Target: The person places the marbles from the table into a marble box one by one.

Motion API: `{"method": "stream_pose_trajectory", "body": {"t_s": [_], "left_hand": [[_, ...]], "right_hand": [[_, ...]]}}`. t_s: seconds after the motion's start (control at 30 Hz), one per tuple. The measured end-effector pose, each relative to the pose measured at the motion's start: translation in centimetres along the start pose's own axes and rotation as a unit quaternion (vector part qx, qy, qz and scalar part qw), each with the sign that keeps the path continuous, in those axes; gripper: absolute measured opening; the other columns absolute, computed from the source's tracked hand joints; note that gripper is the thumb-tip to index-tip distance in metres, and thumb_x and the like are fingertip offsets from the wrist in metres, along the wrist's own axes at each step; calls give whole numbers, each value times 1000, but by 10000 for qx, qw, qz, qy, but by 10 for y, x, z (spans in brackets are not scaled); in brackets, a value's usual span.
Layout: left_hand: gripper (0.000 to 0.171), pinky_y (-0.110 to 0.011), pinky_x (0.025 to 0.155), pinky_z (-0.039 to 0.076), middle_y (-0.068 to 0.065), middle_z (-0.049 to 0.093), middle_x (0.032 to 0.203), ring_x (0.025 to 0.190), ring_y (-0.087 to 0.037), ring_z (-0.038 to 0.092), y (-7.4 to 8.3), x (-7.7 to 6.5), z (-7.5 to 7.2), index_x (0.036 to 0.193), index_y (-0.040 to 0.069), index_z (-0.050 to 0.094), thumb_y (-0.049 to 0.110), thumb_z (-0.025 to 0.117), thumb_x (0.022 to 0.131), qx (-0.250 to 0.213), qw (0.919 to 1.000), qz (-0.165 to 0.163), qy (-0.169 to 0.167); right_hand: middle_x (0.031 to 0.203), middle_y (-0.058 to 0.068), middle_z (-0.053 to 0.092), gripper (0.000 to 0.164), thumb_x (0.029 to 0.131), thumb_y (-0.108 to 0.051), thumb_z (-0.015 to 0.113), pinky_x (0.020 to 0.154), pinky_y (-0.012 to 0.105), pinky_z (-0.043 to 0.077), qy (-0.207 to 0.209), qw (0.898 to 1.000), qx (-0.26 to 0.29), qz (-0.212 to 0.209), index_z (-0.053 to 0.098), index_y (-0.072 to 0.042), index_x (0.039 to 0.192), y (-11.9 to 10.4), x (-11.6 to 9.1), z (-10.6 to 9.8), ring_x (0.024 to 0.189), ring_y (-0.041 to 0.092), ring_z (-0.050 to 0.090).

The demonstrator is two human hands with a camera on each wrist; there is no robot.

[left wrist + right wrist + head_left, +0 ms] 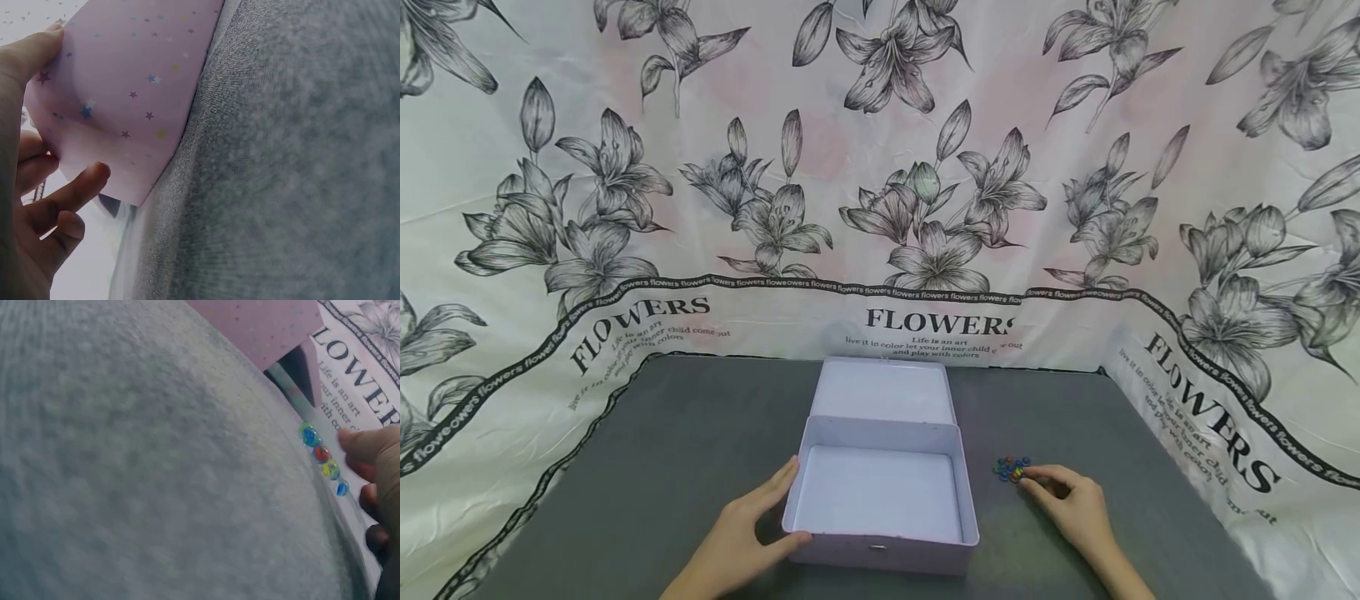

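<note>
A lilac metal box point(880, 554) with a hinged lid point(883, 392) laid back stands in the middle of the table, its inside bare. My left hand point(748, 529) holds its near left corner, thumb at the front and fingers along the left side. In the left wrist view, small stars dot the box wall point(119, 81), and some fingers stand off it. Right of the box lies a cluster of colourful glass marbles point(1006, 467). My right hand point(1075, 504) reaches the cluster's near right edge, thumb and index fingertips close together. Whether they pinch a marble is hidden.
The box stands on a dark grey tabletop point(700, 433). White cloth point(790, 321) printed with flowers and lettering hangs behind the table and along both sides. In the right wrist view, the box point(269, 328) is a short way beyond the marbles point(322, 454).
</note>
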State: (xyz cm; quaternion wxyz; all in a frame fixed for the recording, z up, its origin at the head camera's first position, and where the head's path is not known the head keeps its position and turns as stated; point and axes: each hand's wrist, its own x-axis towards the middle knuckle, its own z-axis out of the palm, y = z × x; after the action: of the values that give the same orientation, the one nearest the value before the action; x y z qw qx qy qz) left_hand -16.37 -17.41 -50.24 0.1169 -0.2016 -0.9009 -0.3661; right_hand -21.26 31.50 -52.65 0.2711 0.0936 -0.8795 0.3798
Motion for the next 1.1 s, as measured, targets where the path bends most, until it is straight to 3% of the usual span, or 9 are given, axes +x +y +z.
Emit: {"method": "stream_pose_trajectory", "body": {"t_s": [0.17,0.3,0.4,0.53,0.93,1.1], "left_hand": [[92,-51,107,54,0,46,164,143,-26,54,-1,2,0,160,14,50,58,83,86,18,10000,25,37],[93,-37,101,58,1,46,165,135,-16,61,0,3,-2,160,17,49,61,82,86,-52,10000,-38,-33],[93,-24,82,57,0,45,166,102,-2,67,1,3,-2,161,20,47,61,82,86,-239,9995,-98,-162],[92,-20,67,49,-4,45,166,74,2,53,1,3,-2,161,19,47,59,82,86,-420,9988,-113,-238],[90,-20,62,49,-7,46,165,68,3,50,3,2,-2,160,17,49,55,84,86,-606,9979,-84,-192],[92,-20,63,51,-7,45,165,70,2,52,2,3,-2,159,12,50,55,84,86,-561,9981,-122,-208]], "right_hand": [[75,-8,70,18,82,-5,90,49,18,37,135,9999,51,-69,85,-13,98,-11,6,2,56,0,48],[78,-7,71,17,84,-5,89,50,19,37,91,9996,222,-142,85,-11,100,-21,13,5,57,1,47],[79,-7,72,17,85,-4,88,51,19,38,106,9990,391,-166,84,-11,100,-31,20,8,58,2,49],[76,-2,71,16,87,-3,86,49,19,41,113,9966,809,-144,84,-11,102,-46,30,12,55,4,50],[85,1,74,17,87,-3,86,51,19,40,145,9901,1386,-181,84,-11,103,-82,55,37,61,3,48],[89,5,77,17,88,-2,85,52,17,42,149,9875,1504,-440,84,-9,103,-97,63,50,61,3,50]]}}
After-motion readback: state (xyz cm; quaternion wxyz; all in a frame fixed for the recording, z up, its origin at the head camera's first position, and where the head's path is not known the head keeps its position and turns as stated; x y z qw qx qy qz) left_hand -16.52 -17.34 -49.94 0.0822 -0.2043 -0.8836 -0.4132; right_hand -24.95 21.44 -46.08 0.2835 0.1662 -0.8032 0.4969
